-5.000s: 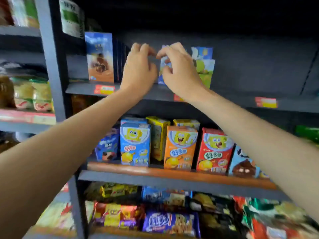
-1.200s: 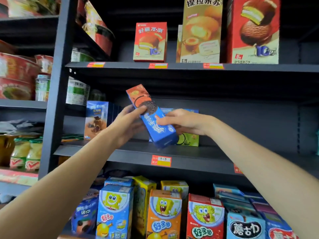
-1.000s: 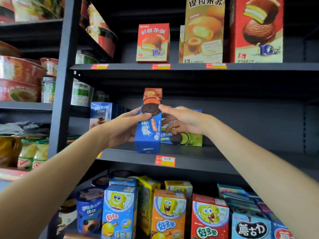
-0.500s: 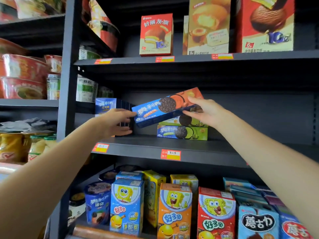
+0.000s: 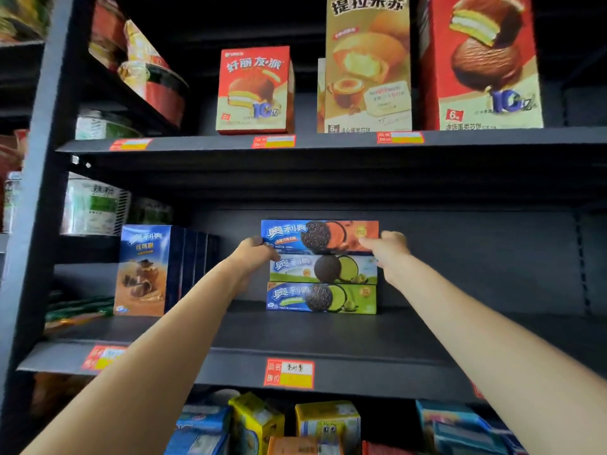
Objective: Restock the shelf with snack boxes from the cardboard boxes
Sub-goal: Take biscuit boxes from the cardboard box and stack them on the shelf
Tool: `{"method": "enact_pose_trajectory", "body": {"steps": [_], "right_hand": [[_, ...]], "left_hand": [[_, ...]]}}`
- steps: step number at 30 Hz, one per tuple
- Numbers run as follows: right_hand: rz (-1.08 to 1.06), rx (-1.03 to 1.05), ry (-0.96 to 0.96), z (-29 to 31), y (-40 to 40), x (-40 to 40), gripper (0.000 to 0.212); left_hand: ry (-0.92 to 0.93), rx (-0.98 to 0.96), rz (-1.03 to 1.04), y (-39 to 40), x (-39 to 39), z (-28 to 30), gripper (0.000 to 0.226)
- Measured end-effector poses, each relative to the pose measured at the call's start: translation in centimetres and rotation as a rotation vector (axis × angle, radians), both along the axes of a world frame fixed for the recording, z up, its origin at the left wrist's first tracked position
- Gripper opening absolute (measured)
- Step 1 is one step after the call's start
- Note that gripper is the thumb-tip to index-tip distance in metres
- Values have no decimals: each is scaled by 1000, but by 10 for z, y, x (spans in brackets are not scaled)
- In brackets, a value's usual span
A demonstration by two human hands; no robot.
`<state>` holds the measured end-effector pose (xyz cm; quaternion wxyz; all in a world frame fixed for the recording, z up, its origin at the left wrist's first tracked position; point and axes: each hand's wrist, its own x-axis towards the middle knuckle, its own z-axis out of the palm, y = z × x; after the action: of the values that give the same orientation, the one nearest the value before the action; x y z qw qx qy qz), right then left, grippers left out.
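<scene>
A blue and orange cookie box (image 5: 320, 236) lies flat on top of two blue and green cookie boxes (image 5: 323, 284) stacked at the back of the dark middle shelf (image 5: 249, 339). My left hand (image 5: 253, 254) grips the top box's left end. My right hand (image 5: 384, 246) holds its right end. The box sits level with its front face towards me. No cardboard box is in view.
Upright blue and brown cookie boxes (image 5: 147, 269) stand at the shelf's left. Red and gold pie boxes (image 5: 368, 64) fill the shelf above. Small cartoon snack boxes (image 5: 325, 425) sit on the shelf below. Bare shelf runs right of the stack. A dark upright post (image 5: 42, 178) is at left.
The blue and orange box went from upright and tilted in both hands to lying flat on the two green boxes. Both hands moved to its ends and the view came closer.
</scene>
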<state>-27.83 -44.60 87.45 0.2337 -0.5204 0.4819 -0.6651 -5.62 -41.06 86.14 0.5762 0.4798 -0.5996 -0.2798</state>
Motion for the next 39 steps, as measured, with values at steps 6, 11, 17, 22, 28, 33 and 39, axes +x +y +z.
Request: {"method": "enact_pose_trajectory", "body": {"steps": [6, 11, 17, 22, 28, 33, 39], "right_hand": [[-249, 71, 232, 2, -26, -7, 17], [-321, 96, 349, 3, -39, -7, 26], [-391, 140, 515, 5, -37, -5, 30], [-445, 142, 520, 13, 4, 5, 42], [-111, -140, 276, 4, 83, 78, 16], [323, -320, 278, -76, 194, 172, 31], [559, -76, 653, -271, 246, 234, 40]], "left_hand": [[-244, 52, -19, -33, -9, -6, 51], [-610, 75, 106, -45, -10, -7, 75], [-745, 46, 165, -46, -4, -4, 67], [-1125, -118, 398, -9, 4, -2, 79], [-940, -448, 593, 75, 26, -29, 54], [-460, -764, 525, 151, 56, -99, 36], [-614, -422, 502, 233, 144, -305, 37]]}}
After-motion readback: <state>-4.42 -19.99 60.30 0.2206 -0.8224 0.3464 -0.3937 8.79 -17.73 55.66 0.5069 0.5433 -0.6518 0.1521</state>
